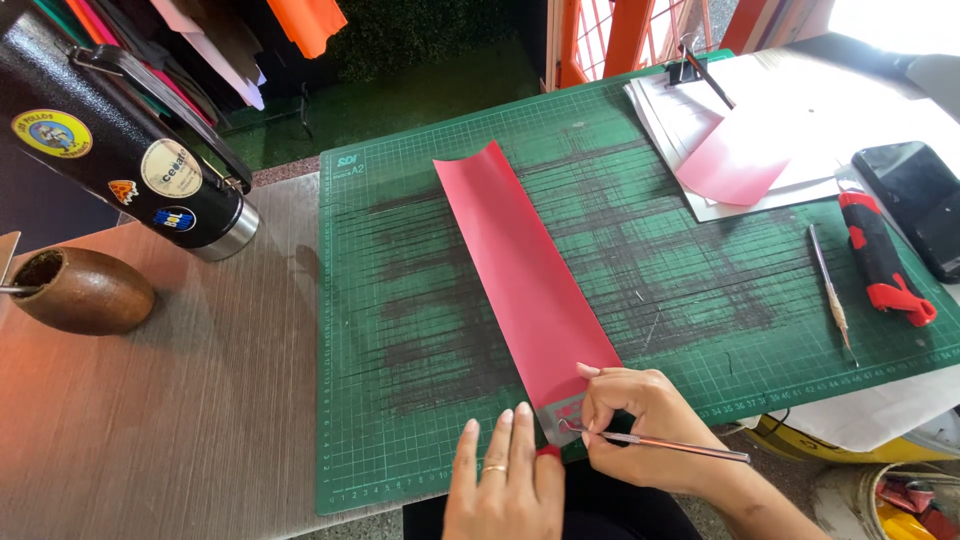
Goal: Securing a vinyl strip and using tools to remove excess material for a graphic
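Note:
A long red strip of sheet material (520, 260) lies slanted on a green cutting mat (420, 300), its far end curling up. At the strip's near end a grey patch shows where red has been lifted. My left hand (505, 475) lies flat on the mat, fingers spread, pressing the near end of the strip. My right hand (650, 425) grips a thin metal pointed tool (665, 443) like a pen, its tip on the grey patch.
A black flask with stickers (120, 140) and a brown gourd cup (85, 290) stand on the table at left. Right of the mat lie papers with a pink sheet (735, 160), a second thin tool (828, 285), a red-black cutter (880, 260) and a phone (915, 200).

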